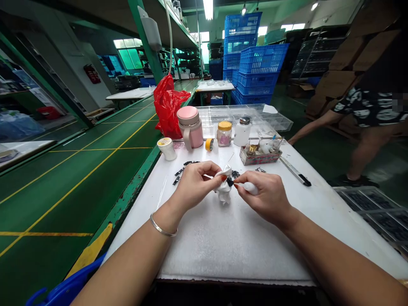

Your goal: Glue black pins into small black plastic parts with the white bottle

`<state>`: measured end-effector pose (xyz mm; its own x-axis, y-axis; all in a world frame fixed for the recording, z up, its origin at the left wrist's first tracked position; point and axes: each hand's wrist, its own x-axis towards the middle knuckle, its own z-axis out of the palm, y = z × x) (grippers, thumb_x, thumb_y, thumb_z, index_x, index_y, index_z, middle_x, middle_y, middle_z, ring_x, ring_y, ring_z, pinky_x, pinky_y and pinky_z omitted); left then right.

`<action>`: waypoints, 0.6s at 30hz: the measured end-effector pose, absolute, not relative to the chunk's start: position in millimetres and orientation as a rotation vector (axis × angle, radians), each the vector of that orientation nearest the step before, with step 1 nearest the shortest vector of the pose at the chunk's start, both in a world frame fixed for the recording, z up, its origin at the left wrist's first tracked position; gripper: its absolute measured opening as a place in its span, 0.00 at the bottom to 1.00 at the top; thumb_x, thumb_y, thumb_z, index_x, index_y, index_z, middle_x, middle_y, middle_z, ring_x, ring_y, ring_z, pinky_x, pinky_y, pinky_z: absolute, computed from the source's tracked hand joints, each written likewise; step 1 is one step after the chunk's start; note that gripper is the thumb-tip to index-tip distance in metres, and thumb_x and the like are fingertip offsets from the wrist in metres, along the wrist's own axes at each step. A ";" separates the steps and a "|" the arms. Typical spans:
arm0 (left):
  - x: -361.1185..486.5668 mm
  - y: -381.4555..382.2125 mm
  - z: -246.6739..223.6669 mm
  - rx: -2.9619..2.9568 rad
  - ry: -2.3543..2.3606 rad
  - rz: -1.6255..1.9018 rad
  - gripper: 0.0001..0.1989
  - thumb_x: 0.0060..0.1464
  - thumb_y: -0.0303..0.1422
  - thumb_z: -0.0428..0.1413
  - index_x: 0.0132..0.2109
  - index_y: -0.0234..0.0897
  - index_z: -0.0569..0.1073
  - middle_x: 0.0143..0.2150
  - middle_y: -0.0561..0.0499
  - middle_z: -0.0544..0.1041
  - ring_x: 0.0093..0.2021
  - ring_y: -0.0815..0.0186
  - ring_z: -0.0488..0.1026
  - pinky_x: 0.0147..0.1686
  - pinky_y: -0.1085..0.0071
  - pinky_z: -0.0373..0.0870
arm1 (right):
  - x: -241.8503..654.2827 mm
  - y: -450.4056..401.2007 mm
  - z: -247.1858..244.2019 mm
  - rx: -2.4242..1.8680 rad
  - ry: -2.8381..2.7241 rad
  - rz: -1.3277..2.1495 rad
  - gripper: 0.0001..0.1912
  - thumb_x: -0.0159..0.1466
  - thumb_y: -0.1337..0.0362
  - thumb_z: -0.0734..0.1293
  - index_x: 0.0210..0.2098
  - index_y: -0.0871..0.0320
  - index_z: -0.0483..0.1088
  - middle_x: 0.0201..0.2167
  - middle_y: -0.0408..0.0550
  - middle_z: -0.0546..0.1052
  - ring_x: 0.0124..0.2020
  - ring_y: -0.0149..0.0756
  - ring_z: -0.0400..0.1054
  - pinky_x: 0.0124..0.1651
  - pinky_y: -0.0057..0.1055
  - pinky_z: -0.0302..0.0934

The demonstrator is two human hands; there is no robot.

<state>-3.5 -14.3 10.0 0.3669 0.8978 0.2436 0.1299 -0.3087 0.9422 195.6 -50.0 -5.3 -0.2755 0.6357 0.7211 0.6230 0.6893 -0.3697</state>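
Note:
My left hand (199, 182), with a silver bangle at its wrist, pinches a crumpled white tissue (225, 193) and a small black part (230, 182) together above the table. Close on the right, my right hand (266, 193) grips a small white squeeze bottle (251, 188), its tip pointing at the black part. Whether the tip touches the part I cannot tell. Behind my left hand lie several small black pieces (177, 174) in a loose row. A little pile of tiny black parts (235, 174) rests just beyond the tissue.
Along the table's (236, 246) far side stand a pink mug (195, 131), a white tub (167, 148), a yellow-lidded jar (224, 134), a pump bottle (242, 131) and a small box (261, 156). A utility knife (295, 171) lies right. Another person's arm (314, 125) reaches toward the table's right edge.

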 end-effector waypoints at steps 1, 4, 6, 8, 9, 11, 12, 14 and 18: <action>-3.1 -14.6 9.8 1.704 0.922 1.031 0.11 0.50 0.35 0.64 0.33 0.30 0.76 0.30 0.49 0.76 0.27 0.70 0.71 0.26 0.79 0.69 | 195.1 -49.9 -5.6 -0.968 -1.981 0.004 0.04 0.60 0.71 0.67 0.29 0.59 0.73 0.25 0.42 0.78 0.25 0.30 0.71 0.30 0.25 0.58; -2.6 -15.0 9.9 1.697 0.913 1.021 0.09 0.49 0.33 0.64 0.35 0.30 0.77 0.31 0.49 0.77 0.28 0.70 0.72 0.26 0.79 0.70 | 194.0 -49.6 -7.7 -0.966 -2.012 -0.026 0.04 0.59 0.72 0.66 0.29 0.60 0.73 0.25 0.42 0.77 0.25 0.30 0.71 0.30 0.26 0.58; -2.1 -15.8 9.8 1.716 0.909 1.023 0.09 0.48 0.29 0.63 0.38 0.30 0.77 0.33 0.49 0.78 0.29 0.69 0.73 0.27 0.79 0.70 | 193.5 -49.7 -9.6 -0.967 -2.036 -0.041 0.04 0.58 0.72 0.66 0.29 0.60 0.72 0.25 0.43 0.77 0.26 0.31 0.71 0.31 0.27 0.58; -1.2 -16.8 9.6 1.758 0.915 1.029 0.10 0.47 0.25 0.61 0.40 0.31 0.77 0.32 0.50 0.78 0.28 0.71 0.72 0.26 0.80 0.69 | 193.2 -49.9 -11.2 -0.967 -2.060 -0.048 0.04 0.57 0.73 0.65 0.29 0.60 0.72 0.25 0.42 0.77 0.26 0.32 0.71 0.31 0.27 0.58; -0.8 -17.3 9.4 1.777 0.921 1.030 0.12 0.46 0.24 0.60 0.41 0.31 0.77 0.30 0.51 0.78 0.27 0.72 0.71 0.26 0.80 0.68 | 193.1 -50.0 -11.8 -0.966 -2.069 -0.051 0.04 0.57 0.73 0.65 0.29 0.60 0.71 0.25 0.42 0.77 0.26 0.32 0.71 0.31 0.28 0.57; -0.4 -17.8 8.6 1.804 0.928 1.028 0.15 0.45 0.21 0.59 0.43 0.32 0.77 0.28 0.53 0.77 0.24 0.74 0.69 0.25 0.81 0.66 | 192.9 -50.2 -12.6 -0.966 -2.080 -0.055 0.04 0.57 0.73 0.65 0.29 0.59 0.71 0.25 0.42 0.76 0.26 0.32 0.70 0.31 0.28 0.57; -0.5 -17.8 8.1 1.811 0.927 1.024 0.16 0.45 0.21 0.58 0.44 0.32 0.77 0.28 0.53 0.77 0.25 0.74 0.69 0.25 0.81 0.66 | 192.7 -50.2 -12.8 -0.964 -2.084 -0.059 0.04 0.57 0.73 0.65 0.29 0.59 0.71 0.25 0.42 0.76 0.26 0.32 0.70 0.31 0.28 0.57; -0.8 -17.4 6.9 1.828 0.927 1.023 0.18 0.45 0.20 0.57 0.45 0.33 0.76 0.30 0.53 0.78 0.26 0.73 0.71 0.26 0.81 0.67 | 192.4 -50.3 -13.3 -0.966 -2.092 -0.068 0.05 0.57 0.74 0.66 0.29 0.59 0.71 0.25 0.41 0.76 0.26 0.31 0.70 0.31 0.28 0.57; -0.5 -17.5 5.6 1.907 0.974 1.031 0.15 0.45 0.20 0.56 0.42 0.34 0.74 0.30 0.54 0.79 0.27 0.73 0.71 0.27 0.81 0.66 | 191.2 -50.6 -14.2 -0.963 -2.106 -0.078 0.04 0.57 0.73 0.66 0.29 0.59 0.70 0.25 0.41 0.75 0.25 0.31 0.69 0.30 0.28 0.56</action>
<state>-0.5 -17.5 5.6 0.3870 0.8665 0.3151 0.2656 -0.4321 0.8619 191.2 -50.6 -14.2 -0.3887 0.6098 0.6907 0.6591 0.7079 -0.2541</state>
